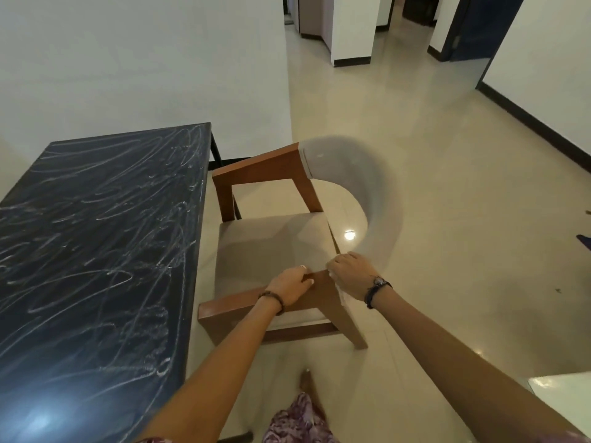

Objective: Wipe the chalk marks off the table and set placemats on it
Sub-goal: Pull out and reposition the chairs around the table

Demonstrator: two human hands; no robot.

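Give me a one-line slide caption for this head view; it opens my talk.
Both hands, left and right, grasp a wooden armchair beside the chalk-scribbled table.

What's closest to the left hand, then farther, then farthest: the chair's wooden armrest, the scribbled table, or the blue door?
From the left hand, in the head view:
1. Wooden armrest: right under the hand, which grips it.
2. Scribbled table: off to the left, beside the chair.
3. Blue door: far across the room, top right.
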